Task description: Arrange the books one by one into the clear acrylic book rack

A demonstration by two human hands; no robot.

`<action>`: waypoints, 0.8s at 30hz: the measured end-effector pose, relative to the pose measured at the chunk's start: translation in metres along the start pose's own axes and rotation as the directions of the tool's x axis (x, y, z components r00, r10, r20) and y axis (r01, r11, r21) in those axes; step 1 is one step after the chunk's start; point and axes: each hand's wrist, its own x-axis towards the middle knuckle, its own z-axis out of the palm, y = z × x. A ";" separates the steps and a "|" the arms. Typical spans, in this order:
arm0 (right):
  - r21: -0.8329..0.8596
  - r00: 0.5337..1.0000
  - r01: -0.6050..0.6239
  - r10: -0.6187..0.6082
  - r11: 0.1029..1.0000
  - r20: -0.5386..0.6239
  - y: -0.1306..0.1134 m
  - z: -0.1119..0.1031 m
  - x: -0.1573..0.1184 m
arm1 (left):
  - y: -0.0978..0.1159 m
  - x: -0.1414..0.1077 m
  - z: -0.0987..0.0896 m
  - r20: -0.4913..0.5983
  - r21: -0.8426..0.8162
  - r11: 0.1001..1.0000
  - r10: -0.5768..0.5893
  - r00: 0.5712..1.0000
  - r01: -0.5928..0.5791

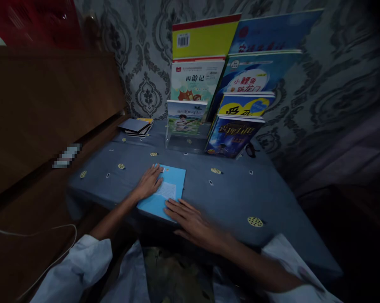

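"At the near side of the cloth-covered table [114, 185], what is found?"

"A blue book [166, 191], lying flat and slightly askew, under both of the person's hands."

"State of grip?"

"Nothing is clamped. The left hand [148, 183] rests palm down on the book's upper left, fingers extended and close together. The right hand [191, 219] lays its fingertips on the lower right corner, thumb apart from the fingers."

"Reason for that placement?"

"In my judgement, pressing opposite sides steadies the book. The transparent stand [180, 143] behind appears to prop its books [188, 117] up so that they face the person."

"Edges?"

"The book's near edge lies along the table's near edge; whether it overhangs, I cannot tell."

"Room for moving?"

"Most lies to the right, where patterned cloth [230, 198] runs on beside the book. Ahead, the stand and a dark blue book [234, 136] bound the reach; at left, a wooden panel [51, 97] stands close to the table, with a small pile of books [133, 125] near the back corner."
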 end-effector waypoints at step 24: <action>0.915 0.464 -0.043 0.819 0.401 -0.337 0.133 -0.067 0.094 | 0.012 0.045 -0.019 -0.046 -0.789 0.608 -0.201 0.979 0.087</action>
